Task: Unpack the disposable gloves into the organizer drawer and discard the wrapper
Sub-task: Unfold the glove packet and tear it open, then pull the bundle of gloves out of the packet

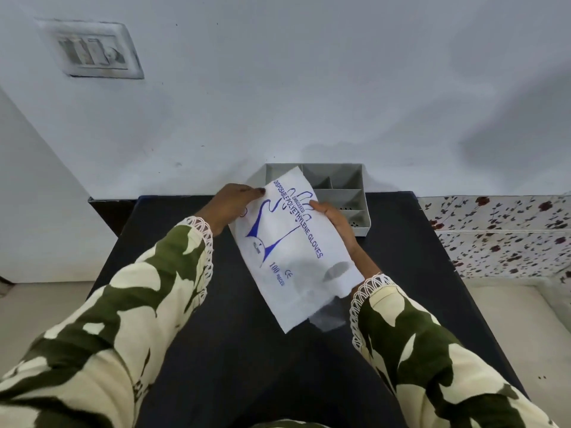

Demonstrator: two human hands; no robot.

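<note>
A white glove wrapper (293, 251) with blue print reading "disposable polyethylene gloves" is held above the dark table, tilted, its far end over the organizer. My left hand (230, 208) grips its far left edge. My right hand (335, 220) holds its right edge with the thumb on top. A bit of clear plastic glove (329, 316) sticks out of the wrapper's near end. The grey organizer drawer (361, 196), split into several compartments, stands at the table's far edge against the wall; its left part is hidden by the wrapper.
The dark table (216, 335) runs from me to the white wall. A switch plate (92, 50) is on the wall at upper left. A floral cloth (500, 236) covers a surface to the right. The floor (43, 307) shows at left.
</note>
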